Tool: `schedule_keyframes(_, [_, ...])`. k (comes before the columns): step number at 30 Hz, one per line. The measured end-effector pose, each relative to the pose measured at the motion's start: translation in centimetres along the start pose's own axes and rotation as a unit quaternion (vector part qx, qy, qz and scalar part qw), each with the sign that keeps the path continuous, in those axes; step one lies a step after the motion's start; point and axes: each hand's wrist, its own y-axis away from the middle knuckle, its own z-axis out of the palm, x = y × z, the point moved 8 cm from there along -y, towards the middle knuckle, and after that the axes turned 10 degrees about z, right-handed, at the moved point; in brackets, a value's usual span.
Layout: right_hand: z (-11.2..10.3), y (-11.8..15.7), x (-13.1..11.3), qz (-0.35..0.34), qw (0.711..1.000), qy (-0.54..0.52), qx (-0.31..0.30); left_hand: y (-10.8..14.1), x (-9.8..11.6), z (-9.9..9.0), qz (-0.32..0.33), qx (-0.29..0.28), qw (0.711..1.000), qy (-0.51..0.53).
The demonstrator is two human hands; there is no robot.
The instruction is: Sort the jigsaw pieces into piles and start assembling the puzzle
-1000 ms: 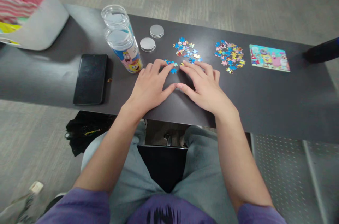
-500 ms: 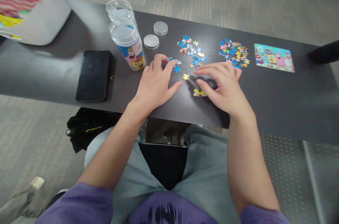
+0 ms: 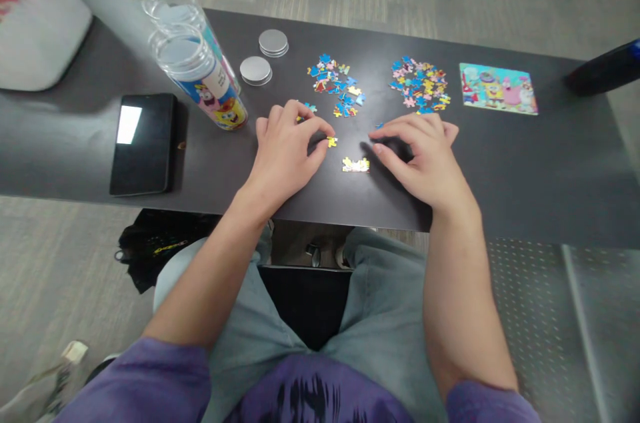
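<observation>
My left hand (image 3: pixel 290 146) has its thumb and index fingertip at a small yellow puzzle piece (image 3: pixel 332 141), closed on its left edge. Just below and to the right, a short joined yellow strip of puzzle (image 3: pixel 355 165) lies flat on the dark table. My right hand (image 3: pixel 417 149) hovers to the right of the strip, thumb and fingers apart with nothing between them. A blue piece (image 3: pixel 379 125) shows by its index fingertip. Beyond my hands lie two heaps of loose pieces, one in the middle (image 3: pixel 334 84) and one at the right (image 3: pixel 421 84).
Two clear jars (image 3: pixel 207 79) stand left of two silver lids (image 3: pixel 273 42). A black phone (image 3: pixel 143 145) and a white bin (image 3: pixel 45 29) are at the left. A picture card (image 3: pixel 499 89) and a black bottle (image 3: pixel 605 67) are at the right.
My left hand has closed in on the yellow piece. My right hand has come away from the strip, which now shows fully. The view has shifted, moving the table items leftward.
</observation>
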Motion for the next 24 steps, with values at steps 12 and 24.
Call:
schedule_keyframes(12, [0.3, 0.3, -0.4, 0.009, 1.0, 0.025, -0.005, 0.1, 0.4, -0.8, 0.004, 0.004, 1.0, -0.018])
schedule_keyframes(24, [0.9, 0.2, 0.8, 0.007, 1.0, -0.003, -0.03, -0.9, 0.9, -0.3, 0.001, 0.003, 0.998, 0.056])
